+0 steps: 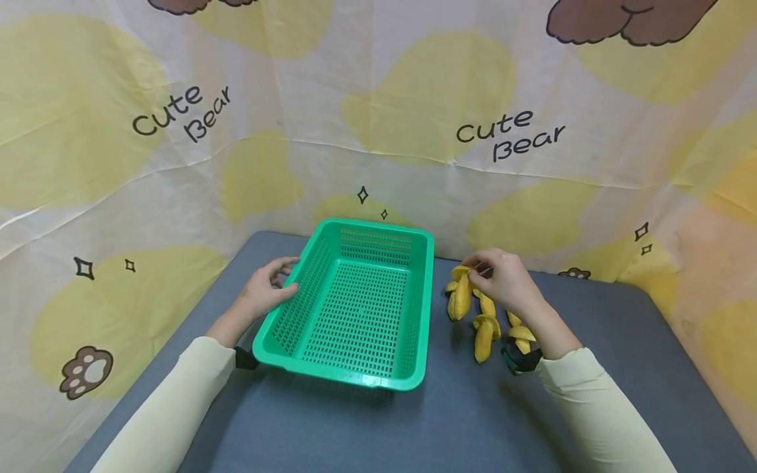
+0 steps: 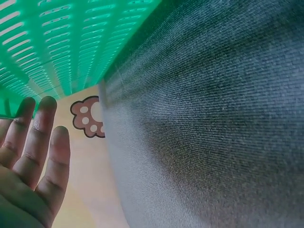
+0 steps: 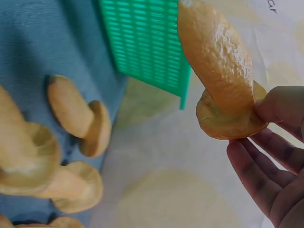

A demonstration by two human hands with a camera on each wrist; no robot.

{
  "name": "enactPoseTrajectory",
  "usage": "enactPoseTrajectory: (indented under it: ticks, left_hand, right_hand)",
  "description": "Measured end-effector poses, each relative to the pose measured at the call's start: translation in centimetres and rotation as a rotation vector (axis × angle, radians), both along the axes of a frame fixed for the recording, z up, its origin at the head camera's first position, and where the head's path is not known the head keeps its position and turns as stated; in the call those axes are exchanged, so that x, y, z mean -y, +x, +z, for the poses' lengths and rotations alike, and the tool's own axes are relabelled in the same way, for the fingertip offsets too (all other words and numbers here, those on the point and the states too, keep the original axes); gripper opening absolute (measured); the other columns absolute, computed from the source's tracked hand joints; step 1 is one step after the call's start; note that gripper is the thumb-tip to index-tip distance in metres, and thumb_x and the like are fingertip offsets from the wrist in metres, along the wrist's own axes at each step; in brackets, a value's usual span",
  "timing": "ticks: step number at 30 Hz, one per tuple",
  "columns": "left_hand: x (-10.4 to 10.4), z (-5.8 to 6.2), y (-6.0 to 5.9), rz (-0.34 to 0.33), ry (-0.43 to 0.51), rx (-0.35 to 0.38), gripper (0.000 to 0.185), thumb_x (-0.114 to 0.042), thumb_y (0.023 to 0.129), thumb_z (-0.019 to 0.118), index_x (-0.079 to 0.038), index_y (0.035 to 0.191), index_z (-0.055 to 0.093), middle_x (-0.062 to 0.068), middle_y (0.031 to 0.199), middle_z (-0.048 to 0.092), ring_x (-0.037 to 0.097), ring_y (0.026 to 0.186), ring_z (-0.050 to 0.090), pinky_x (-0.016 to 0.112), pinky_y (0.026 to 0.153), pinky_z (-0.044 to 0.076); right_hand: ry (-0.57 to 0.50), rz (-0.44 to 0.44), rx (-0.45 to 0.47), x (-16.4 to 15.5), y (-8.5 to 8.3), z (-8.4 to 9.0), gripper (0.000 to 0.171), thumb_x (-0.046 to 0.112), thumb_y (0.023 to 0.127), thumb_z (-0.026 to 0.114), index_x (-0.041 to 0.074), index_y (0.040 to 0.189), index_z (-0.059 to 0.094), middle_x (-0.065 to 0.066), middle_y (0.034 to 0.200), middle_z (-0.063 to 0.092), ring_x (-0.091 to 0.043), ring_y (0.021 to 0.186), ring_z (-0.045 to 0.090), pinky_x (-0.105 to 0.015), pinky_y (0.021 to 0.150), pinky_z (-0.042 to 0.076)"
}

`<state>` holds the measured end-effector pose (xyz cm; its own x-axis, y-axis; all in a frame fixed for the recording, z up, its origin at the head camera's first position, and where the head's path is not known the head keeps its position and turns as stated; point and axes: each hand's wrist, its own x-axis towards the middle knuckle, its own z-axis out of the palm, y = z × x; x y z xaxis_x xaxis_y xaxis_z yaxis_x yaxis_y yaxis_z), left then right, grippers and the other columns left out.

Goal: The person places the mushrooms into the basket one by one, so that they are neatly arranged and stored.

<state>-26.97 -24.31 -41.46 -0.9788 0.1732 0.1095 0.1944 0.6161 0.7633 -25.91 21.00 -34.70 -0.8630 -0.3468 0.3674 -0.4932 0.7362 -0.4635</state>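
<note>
A green perforated plastic basket (image 1: pixel 345 379) with nothing in it stands on the grey table. My left hand (image 1: pixel 266 287) is at its left side, thumb and fingertips at the rim and outer wall. In the left wrist view, the fingers (image 2: pixel 37 142) of that hand are fairly straight beside the mesh wall. To the basket's right, my right hand (image 1: pixel 505 279) pinches a yellow mushroom (image 1: pixel 461 301) by its cap, stem hanging down. The right wrist view shows this mushroom (image 3: pixel 221 61) between thumb and fingers. Several similar mushrooms (image 1: pixel 483 341) lie below the right hand, partly overlapping.
One mushroom (image 1: pixel 522 335) lies near the right wrist, partly hidden by it. The grey tabletop (image 1: pixel 331 433) ends at a patterned cloth backdrop (image 1: pixel 402 112) printed with bears and lettering. Dark wrist straps (image 1: pixel 245 359) circle both wrists.
</note>
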Motion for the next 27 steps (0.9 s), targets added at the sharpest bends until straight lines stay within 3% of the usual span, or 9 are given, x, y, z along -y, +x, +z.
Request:
enactPoseTrajectory:
  ticks: [5, 19, 27]
  left_hand:
    - [0.1, -0.2, -0.2, -0.003, 0.015, 0.005, 0.057, -0.023, 0.093, 0.060, -0.018, 0.146, 0.041, 0.015, 0.125, 0.051, 0.024, 0.082, 0.054, 0.036, 0.070, 0.045]
    - [0.0, -0.2, -0.2, -0.009, 0.010, 0.001, 0.058, -0.021, 0.093, 0.060, -0.015, 0.147, 0.040, 0.015, 0.123, 0.052, 0.023, 0.080, 0.055, 0.037, 0.072, 0.045]
    - [0.0, -0.4, -0.3, -0.011, 0.019, -0.006, 0.058, -0.019, 0.092, 0.061, -0.014, 0.147, 0.040, 0.014, 0.121, 0.053, 0.022, 0.078, 0.056, 0.037, 0.071, 0.046]
  right_hand:
    - [-0.014, 0.010, -0.050, 0.4, -0.4, 0.9, 0.015, 0.004, 0.088, 0.063, 0.007, 0.099, 0.072, -0.011, 0.099, 0.069, -0.025, 0.084, 0.066, -0.041, 0.072, 0.056]
    - [0.002, 0.037, -0.012, 2.8, -1.5, 3.1, 0.015, 0.009, 0.092, 0.060, 0.008, 0.103, 0.071, -0.010, 0.104, 0.068, -0.025, 0.089, 0.066, -0.040, 0.077, 0.056]
    - [-0.027, 0.085, -0.040, 5.0, -2.1, 4.1, 0.015, 0.006, 0.090, 0.062, 0.005, 0.102, 0.071, -0.012, 0.102, 0.068, -0.025, 0.089, 0.066, -0.040, 0.077, 0.056]
